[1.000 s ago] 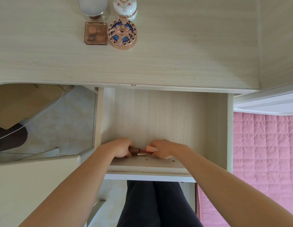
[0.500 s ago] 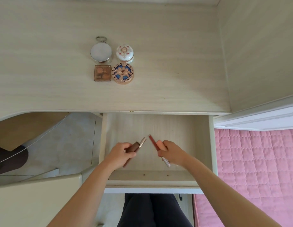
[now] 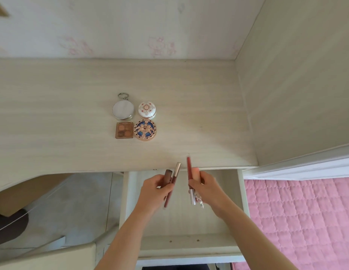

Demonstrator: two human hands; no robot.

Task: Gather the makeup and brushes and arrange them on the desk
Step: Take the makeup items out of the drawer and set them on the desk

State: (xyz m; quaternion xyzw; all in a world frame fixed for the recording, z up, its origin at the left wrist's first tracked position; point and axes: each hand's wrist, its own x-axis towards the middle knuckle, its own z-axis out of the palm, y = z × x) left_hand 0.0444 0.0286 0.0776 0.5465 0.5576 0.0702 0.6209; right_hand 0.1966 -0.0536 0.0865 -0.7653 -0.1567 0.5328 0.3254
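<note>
Both hands are held above the open pale wooden drawer (image 3: 181, 223), close to the near edge of the light wood-grain desk (image 3: 52, 117). The left hand (image 3: 155, 191) has its fingers curled around two things: a short brown tube (image 3: 167, 177) and a slim dark red stick with a gold cap (image 3: 172, 183), which points toward the desk. The right hand (image 3: 207, 187) grips a thin red pencil with a silver end (image 3: 189, 168) and a peach-coloured tube (image 3: 195, 173); some small thing also hangs under this hand, but I cannot tell what it is.

On the desk, further away and a little to the left, four pieces stand together in a square. At the far left is a round silver compact with a ring (image 3: 123, 110), at the far right a white domed jar with red ornaments (image 3: 147, 110). At the near left is a square brown eyeshadow palette (image 3: 124, 130), at the near right a round compact with a blue and gold pattern (image 3: 145, 129).

To the right of the drawer lies a pink quilted cover (image 3: 296, 221).
</note>
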